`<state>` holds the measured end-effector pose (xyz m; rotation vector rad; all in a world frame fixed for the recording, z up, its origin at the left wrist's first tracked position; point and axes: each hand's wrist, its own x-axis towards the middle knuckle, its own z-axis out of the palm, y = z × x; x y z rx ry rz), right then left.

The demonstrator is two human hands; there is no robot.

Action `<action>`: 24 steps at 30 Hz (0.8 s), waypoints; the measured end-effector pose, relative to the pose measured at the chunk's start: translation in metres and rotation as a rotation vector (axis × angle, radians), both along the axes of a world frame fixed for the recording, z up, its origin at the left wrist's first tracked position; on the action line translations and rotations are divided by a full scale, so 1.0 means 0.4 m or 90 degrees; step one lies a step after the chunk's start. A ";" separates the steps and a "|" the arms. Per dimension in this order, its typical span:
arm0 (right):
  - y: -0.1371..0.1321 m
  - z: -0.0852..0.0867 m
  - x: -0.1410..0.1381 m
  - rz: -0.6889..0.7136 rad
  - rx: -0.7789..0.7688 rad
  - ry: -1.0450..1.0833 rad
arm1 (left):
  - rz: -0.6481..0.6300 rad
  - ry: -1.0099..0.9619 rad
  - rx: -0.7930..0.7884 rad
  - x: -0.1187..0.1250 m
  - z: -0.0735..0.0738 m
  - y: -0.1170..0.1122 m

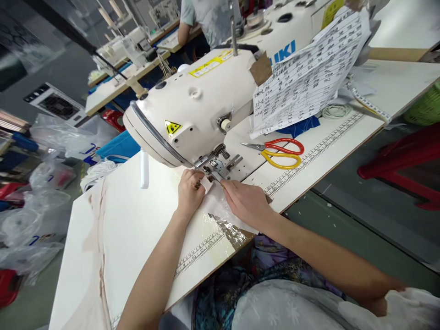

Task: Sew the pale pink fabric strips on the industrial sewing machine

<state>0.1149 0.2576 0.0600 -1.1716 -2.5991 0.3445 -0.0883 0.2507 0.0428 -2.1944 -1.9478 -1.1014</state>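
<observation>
A: Where is the cloth?
B: The thin, pinkish-white cloth [220, 200] lies under the front of the big cream-white metal sewing machine [202, 94], with one end reaching back toward the table's near edge.

A: And the bare left hand [191, 189]?
B: It rests at the cloth's left side, close to the needle area, fingers curled in. I can't tell whether they pinch the cloth or only press on it.

A: The bare right hand [245, 201]?
B: Across from it, just right of the presser foot. Thumb and forefinger come close together at the cloth; what sits between their tips is too small to tell.

A: What lies nearby?
B: Scissors with one red and one yellow loop handle [264, 147] lie to the right of the needle area, blades apart from both hands. Behind them, a white paper sheet covered in handwriting [305, 78] leans by the machine, over a crumpled piece of blue fabric [300, 127].

A: On the other side?
B: A long, sheer pale-pink strip of fabric [102, 238] runs along the left end of the white-topped table [137, 238].
</observation>
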 end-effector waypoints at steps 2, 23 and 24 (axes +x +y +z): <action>-0.003 0.005 0.002 -0.001 -0.002 0.007 | -0.030 0.045 0.003 -0.003 0.000 -0.001; -0.150 -0.043 0.231 0.051 0.008 0.203 | 0.004 0.227 -0.054 0.107 0.002 -0.088; -0.149 -0.044 0.229 0.055 0.021 0.206 | -0.002 0.219 -0.053 0.104 0.000 -0.092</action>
